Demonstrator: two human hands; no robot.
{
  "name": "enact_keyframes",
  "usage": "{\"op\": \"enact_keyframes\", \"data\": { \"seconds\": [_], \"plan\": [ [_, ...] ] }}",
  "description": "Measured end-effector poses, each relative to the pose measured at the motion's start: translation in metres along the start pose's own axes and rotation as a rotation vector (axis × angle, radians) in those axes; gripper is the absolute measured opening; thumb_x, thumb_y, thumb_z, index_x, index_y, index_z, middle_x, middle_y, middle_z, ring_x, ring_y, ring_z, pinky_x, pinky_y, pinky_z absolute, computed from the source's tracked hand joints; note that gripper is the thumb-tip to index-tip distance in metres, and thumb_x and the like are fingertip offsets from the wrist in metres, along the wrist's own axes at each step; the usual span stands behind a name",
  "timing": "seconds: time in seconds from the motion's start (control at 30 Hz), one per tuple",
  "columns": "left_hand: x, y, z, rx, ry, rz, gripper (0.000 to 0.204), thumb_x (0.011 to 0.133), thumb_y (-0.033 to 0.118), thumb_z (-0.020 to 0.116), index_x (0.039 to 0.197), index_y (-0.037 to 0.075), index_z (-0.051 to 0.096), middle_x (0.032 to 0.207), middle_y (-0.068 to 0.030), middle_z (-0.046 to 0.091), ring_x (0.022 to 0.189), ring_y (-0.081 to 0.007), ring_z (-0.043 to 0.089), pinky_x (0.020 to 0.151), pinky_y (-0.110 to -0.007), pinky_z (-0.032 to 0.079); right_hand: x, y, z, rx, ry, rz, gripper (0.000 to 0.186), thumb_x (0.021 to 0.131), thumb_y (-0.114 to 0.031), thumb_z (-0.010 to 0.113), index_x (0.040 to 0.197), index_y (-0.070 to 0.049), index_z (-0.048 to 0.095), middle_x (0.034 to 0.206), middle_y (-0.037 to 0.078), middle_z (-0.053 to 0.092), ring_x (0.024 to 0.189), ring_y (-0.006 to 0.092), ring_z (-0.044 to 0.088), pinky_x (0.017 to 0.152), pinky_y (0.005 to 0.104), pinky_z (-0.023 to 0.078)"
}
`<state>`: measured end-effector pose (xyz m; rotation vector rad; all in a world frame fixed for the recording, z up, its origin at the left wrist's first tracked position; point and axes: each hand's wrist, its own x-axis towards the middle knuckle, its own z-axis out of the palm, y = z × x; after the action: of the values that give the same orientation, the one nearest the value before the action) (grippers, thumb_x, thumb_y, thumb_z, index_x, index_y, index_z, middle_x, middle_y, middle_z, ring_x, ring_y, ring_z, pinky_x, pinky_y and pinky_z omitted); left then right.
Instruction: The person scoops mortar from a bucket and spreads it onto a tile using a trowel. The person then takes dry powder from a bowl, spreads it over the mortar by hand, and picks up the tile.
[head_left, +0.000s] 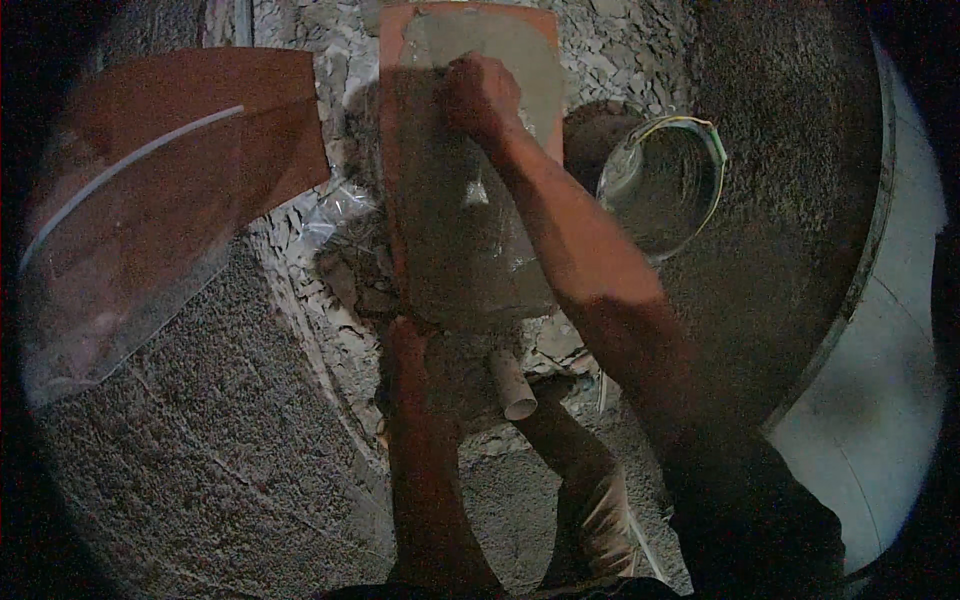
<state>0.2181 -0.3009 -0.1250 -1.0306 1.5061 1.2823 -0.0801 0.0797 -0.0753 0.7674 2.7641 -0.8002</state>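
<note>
An orange tile lies lengthwise before me, its upper face mostly coated with smooth, wet grey mortar. Over the far half of the coating, my right hand is closed in a fist, knuckles up. Whatever it grips is hidden beneath it. My left hand, dim in shadow, is closed at the tile's near left corner, with its fingers mostly out of sight. A short, pale pipe sticks out just past the tile's near edge, its round mouth toward me.
Larger orange-brown sheets lie at the left, partly under clear plastic with a pale strip on top. Right of the tile stands a round bucket with a yellow-green rim. Cracked, dried mortar covers the ground. A pale curved surface borders the right.
</note>
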Motion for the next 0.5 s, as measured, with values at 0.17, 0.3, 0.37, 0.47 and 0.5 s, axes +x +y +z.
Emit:
{"op": "enact_keyframes", "data": {
  "seconds": [0.17, 0.3, 0.37, 0.47, 0.5],
  "plan": [
    [-0.005, 0.002, -0.016, 0.027, 0.038, 0.004, 0.042, 0.107, 0.041, 0.052, 0.118, 0.003, 0.065, 0.105, -0.0127, 0.068, 0.088, -0.0288, 0.067, 0.078, -0.046, 0.055, -0.008, 0.029, -0.036, -0.178, -0.003, -0.008, 0.041, 0.086, -0.040, 0.073, 0.103, -0.003, 0.076, 0.096, 0.022, 0.074, 0.094, 0.0437, 0.072, 0.086, 0.0538, 0.057],
    [-0.004, 0.007, 0.003, 0.024, 0.017, 0.030, 0.042, 0.107, 0.041, 0.052, 0.118, 0.003, 0.065, 0.105, -0.0127, 0.068, 0.088, -0.0288, 0.067, 0.078, -0.046, 0.055, -0.005, 0.069, -0.080, -0.220, -0.038, 0.017, 0.048, 0.085, -0.043, 0.070, 0.105, 0.001, 0.075, 0.091, 0.023, 0.075, 0.089, 0.0398, 0.075, 0.085, 0.0502, 0.061],
    [-0.004, 0.007, -0.003, 0.032, 0.032, 0.038, 0.042, 0.107, 0.041, 0.053, 0.118, 0.002, 0.065, 0.105, -0.0127, 0.068, 0.088, -0.0288, 0.067, 0.077, -0.046, 0.055, -0.022, 0.063, -0.084, 0.071, -0.161, 0.200, 0.047, 0.086, -0.043, 0.069, 0.101, 0.002, 0.075, 0.090, 0.023, 0.075, 0.088, 0.0398, 0.075, 0.084, 0.0497, 0.061],
    [-0.001, 0.009, 0.002, 0.040, 0.025, 0.056, 0.041, 0.107, 0.040, 0.053, 0.118, 0.002, 0.065, 0.105, -0.0127, 0.068, 0.087, -0.0288, 0.067, 0.077, -0.046, 0.055, -0.038, 0.100, -0.073, 0.352, -0.198, 0.089, 0.044, 0.089, -0.039, 0.067, 0.087, 0.004, 0.073, 0.086, 0.024, 0.074, 0.081, 0.0395, 0.074, 0.078, 0.0493, 0.060],
    [-0.003, 0.007, -0.007, 0.052, 0.040, 0.049, 0.041, 0.107, 0.040, 0.053, 0.118, 0.002, 0.064, 0.105, -0.0127, 0.068, 0.087, -0.0288, 0.067, 0.077, -0.046, 0.055, -0.060, 0.090, -0.068, 0.371, -0.266, 0.011, 0.044, 0.089, -0.038, 0.067, 0.083, 0.005, 0.072, 0.086, 0.024, 0.074, 0.079, 0.0395, 0.074, 0.076, 0.0493, 0.059]
  ]
}}
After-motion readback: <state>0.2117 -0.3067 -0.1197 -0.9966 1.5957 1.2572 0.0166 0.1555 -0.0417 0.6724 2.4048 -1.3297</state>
